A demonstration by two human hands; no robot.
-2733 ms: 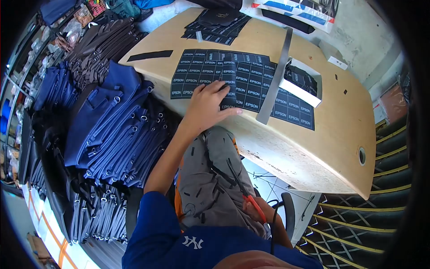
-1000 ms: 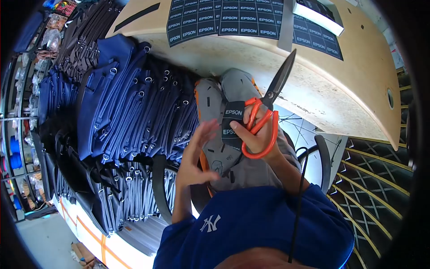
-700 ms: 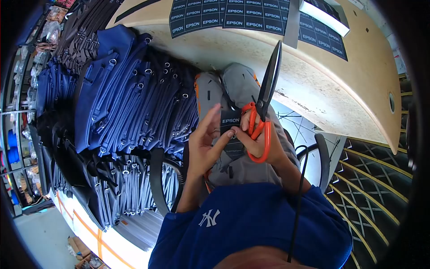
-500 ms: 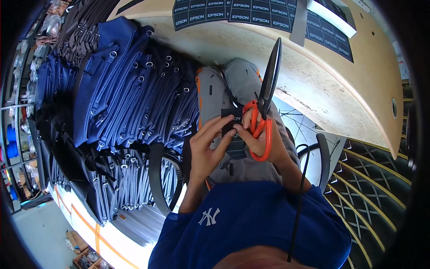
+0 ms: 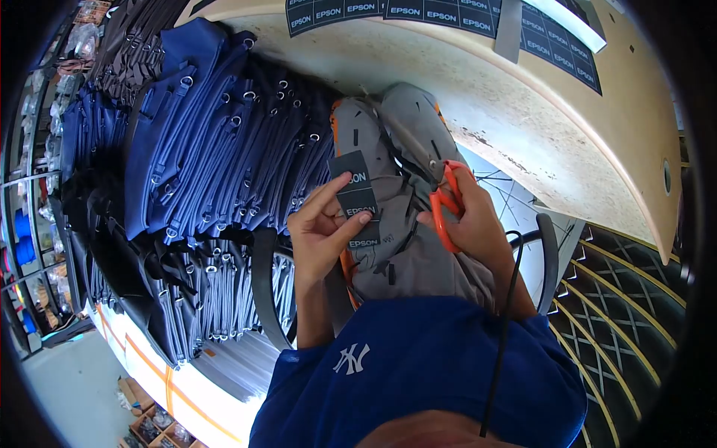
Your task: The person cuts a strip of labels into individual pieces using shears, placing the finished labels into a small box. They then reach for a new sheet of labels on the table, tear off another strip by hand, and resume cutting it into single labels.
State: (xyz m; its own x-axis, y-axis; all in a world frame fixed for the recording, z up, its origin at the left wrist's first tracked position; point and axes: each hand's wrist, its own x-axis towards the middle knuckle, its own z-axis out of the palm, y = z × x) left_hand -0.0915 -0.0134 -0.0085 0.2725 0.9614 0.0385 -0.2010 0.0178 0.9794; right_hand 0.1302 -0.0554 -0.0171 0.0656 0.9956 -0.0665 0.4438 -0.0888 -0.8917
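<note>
Over my lap, my left hand [image 5: 320,231] pinches a narrow black strip of EPSON labels [image 5: 355,193] between thumb and fingers. The strip stands upright, its white lettering facing me. To its right, my right hand [image 5: 476,220] is wrapped round the orange handles of a pair of scissors [image 5: 447,203]. Their long blades [image 5: 407,140] point up and left across my grey trousers, apart from the strip. Whether the blades are fully closed is hard to make out.
Sheets of black EPSON labels [image 5: 448,16] lie on the cream table [image 5: 627,112] ahead, beside a grey strip [image 5: 508,33]. Stacked blue bags with metal rings [image 5: 202,142] fill the left side. A chair armrest [image 5: 267,284] stands near my left elbow; shelves line the far left.
My hands have moved apart. The label strip has shifted left in my left hand, and the scissors have swung from pointing up and right to pointing up and left.
</note>
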